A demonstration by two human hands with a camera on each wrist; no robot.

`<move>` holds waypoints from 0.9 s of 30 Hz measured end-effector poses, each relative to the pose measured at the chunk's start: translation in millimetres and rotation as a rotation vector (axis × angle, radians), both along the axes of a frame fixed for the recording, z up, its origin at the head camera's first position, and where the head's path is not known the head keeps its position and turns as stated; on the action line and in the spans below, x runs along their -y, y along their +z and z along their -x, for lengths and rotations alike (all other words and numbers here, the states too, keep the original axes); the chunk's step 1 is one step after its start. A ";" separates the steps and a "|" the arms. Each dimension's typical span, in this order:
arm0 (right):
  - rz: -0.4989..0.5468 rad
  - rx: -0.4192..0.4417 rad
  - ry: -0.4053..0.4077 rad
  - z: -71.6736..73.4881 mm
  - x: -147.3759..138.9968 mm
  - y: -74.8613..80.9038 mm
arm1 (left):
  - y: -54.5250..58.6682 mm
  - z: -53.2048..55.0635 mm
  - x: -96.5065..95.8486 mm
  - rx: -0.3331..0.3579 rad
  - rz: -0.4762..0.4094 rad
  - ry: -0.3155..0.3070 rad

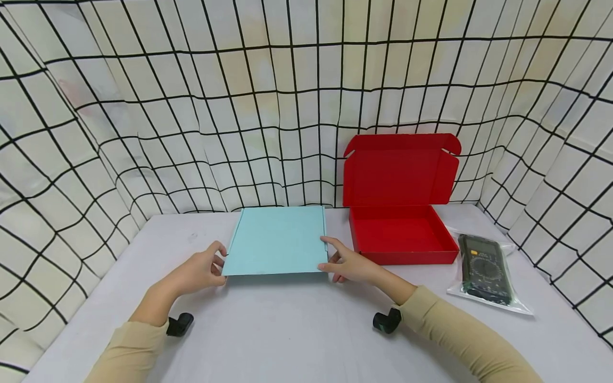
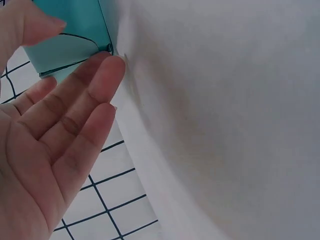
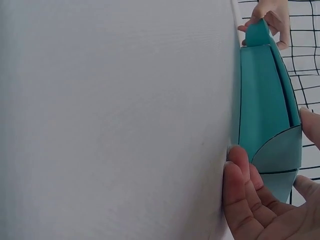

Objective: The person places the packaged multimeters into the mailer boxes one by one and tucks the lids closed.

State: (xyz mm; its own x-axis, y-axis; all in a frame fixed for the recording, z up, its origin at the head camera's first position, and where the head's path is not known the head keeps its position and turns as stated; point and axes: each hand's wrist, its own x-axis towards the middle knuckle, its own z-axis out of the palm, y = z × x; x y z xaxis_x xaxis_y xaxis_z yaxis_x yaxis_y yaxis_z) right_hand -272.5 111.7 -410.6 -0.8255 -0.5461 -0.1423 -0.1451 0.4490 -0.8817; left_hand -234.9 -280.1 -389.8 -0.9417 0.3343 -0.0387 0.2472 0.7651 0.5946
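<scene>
A light blue cardboard box [image 1: 278, 239] lies on the table, its lid lowered over it. In the right wrist view its front wall [image 3: 262, 95] shows beneath the slightly raised lid, with a rounded side flap [image 3: 280, 152] at the near end. At the front left corner my left hand [image 1: 203, 268] touches the box, fingers loosely extended and thumb apart from them in the left wrist view. My right hand [image 1: 351, 263] holds the front right corner, one finger along the lid's edge and the others low at the corner.
An open red cardboard box [image 1: 409, 258] stands at the back right, lid upright. Beside it a dark multimeter [image 1: 486, 268] lies in a clear plastic bag [image 1: 514, 300]. White cloth covers the table [image 1: 278, 335]. A black grid net [image 1: 292, 127] hangs around the back and sides.
</scene>
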 end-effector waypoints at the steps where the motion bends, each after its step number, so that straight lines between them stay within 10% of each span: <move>1: -0.001 0.000 0.000 -0.1 0.4 0.0 | 0.4 0.5 0.1 0.004 0.005 0.002; 27: 0.008 0.006 -0.031 -0.9 11.8 -0.5 | 4.6 19.6 8.5 -0.046 0.017 0.037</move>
State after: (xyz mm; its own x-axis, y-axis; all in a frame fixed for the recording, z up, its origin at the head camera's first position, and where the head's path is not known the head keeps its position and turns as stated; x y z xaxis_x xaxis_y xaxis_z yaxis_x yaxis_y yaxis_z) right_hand -271.6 99.9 -411.2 -0.8413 -0.5214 -0.1428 -0.1263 0.4463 -0.8859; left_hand -254.5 -288.6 -385.2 -0.9543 0.2990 -0.0006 0.2453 0.7840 0.5703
